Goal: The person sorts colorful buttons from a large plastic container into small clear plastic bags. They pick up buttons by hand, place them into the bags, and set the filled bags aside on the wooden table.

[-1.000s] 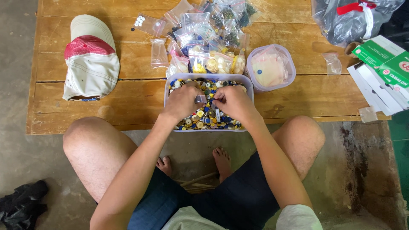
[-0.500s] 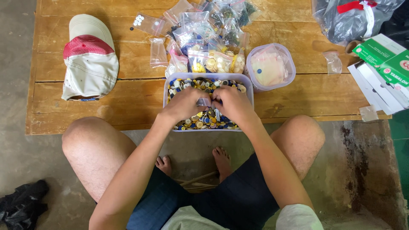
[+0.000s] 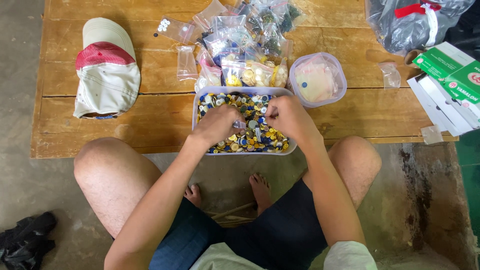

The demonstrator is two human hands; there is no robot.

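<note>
Button tray (image 3: 200, 100) lengthwise left-to-right

Wooden table (image 3: 125, 107); on it cap (image 3: 106, 70); button tray (image 3: 197, 107); bags (image 3: 240, 40)

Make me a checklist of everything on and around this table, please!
Surface: wooden plank table, worn, with gaps between boards.
Job's things: rectangular tub full of mixed coloured buttons; pile of small clear bags of buttons behind it.
Clutter: red and white cap; round tub holding bags; green and white boxes; grey plastic sack.
Grippers: left hand and right hand both in the buttons, pinching something small.
Cables: nothing seen.
Surroundings: concrete floor; dark cloth; bare feet under the table.
</note>
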